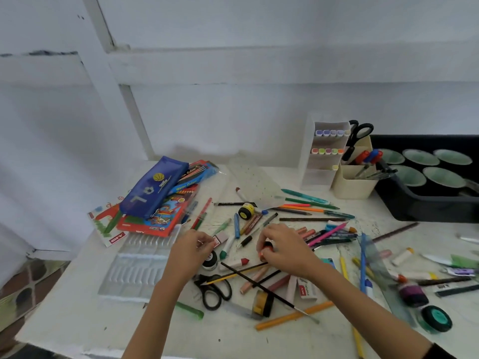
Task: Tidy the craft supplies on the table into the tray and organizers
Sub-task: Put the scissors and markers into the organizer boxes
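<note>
Centrally, right hand (281,244) fingers wrap red paint pot (267,247); left hand (191,248) fingers curled beside eraser (220,238), grasp unclear.

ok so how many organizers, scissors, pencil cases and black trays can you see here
organizers: 2, a white tiered one and a cream one
scissors: 2, one pair standing in the cream one, one pair flat on the table
pencil cases: 1, blue
black trays: 1
total: 6
</note>
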